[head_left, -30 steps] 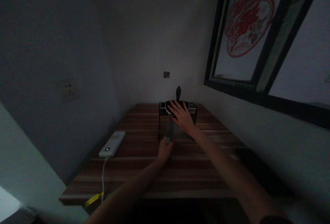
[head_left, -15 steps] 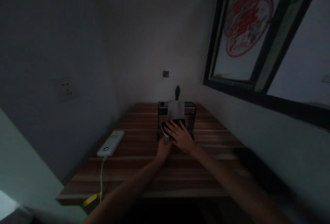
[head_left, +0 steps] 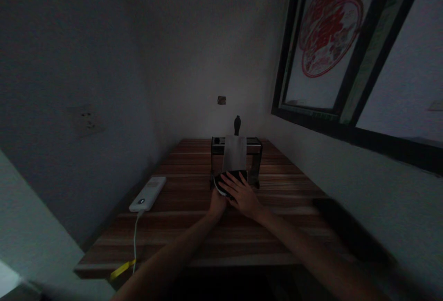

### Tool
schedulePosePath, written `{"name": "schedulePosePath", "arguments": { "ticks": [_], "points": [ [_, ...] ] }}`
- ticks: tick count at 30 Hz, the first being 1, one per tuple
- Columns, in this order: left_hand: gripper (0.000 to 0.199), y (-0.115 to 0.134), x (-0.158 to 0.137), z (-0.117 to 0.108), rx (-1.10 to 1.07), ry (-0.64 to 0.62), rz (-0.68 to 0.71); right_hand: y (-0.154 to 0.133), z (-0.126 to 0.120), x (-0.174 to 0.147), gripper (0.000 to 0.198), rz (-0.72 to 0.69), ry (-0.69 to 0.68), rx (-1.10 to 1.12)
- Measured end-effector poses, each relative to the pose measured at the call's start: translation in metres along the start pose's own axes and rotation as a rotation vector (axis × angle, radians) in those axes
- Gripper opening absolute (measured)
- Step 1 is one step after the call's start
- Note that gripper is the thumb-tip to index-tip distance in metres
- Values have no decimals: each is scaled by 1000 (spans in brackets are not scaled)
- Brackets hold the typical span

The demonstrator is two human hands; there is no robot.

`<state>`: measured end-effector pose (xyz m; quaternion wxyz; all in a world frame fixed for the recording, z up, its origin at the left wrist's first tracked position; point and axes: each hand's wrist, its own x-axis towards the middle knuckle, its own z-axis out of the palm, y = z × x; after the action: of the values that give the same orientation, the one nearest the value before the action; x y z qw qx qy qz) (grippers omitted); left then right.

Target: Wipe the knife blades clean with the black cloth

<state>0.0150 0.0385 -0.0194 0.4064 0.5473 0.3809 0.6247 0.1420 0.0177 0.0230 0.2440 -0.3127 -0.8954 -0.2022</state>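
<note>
The tabletop (head_left: 194,227) is striped wood in reddish brown with paler bands, running from a near edge to the far wall (head_left: 194,61), plain and greyish in dim light. A small brownish plate (head_left: 221,100) sits on that wall above the tabletop's far end. The left wall (head_left: 117,51) carries a pale socket (head_left: 88,120); on the right wall hangs a dark-framed panel (head_left: 332,38) with a round red design.

At the tabletop's far middle stands a dark metal rack (head_left: 255,151), a grey flat blade (head_left: 235,153) leaning from its top toward the near side. A black handle (head_left: 237,124) rises at the rack's far side. The black pad (head_left: 231,182), pale along its left edge, lies over the blade's near end. The right hand (head_left: 244,197) rests on the pad, fingers spread; whether it also grips the rim, I cannot tell. The left hand (head_left: 217,201) is just beside it on the left, partly hidden by the pad, so its grasp cannot be told.

On the left lies a white power bank (head_left: 148,194), its white cable (head_left: 134,241) running toward the near edge, by a yellow strip (head_left: 122,269). A dark flat object (head_left: 349,229) lies along the right side.
</note>
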Motion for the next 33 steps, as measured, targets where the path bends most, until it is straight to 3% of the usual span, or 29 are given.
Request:
{"name": "schedulePosePath", "arguments": {
  "ticks": [5,18,23,27,33],
  "points": [
    [28,-1,1,2,3,-62,-34,6,-5,8,54,34,23,-31],
    [7,-6,1,3,82,-30,-140,46,-25,54,54,160,135,-108],
    [12,-4,1,3,84,-31,-87,64,-34,73,51,181,169,-130],
    [17,-4,1,3,70,-35,-122,76,-39,83,51,184,168,-145],
    [17,-3,1,4,109,-10,-127,78,-40,86,51,186,191,-149]
  ]
}}
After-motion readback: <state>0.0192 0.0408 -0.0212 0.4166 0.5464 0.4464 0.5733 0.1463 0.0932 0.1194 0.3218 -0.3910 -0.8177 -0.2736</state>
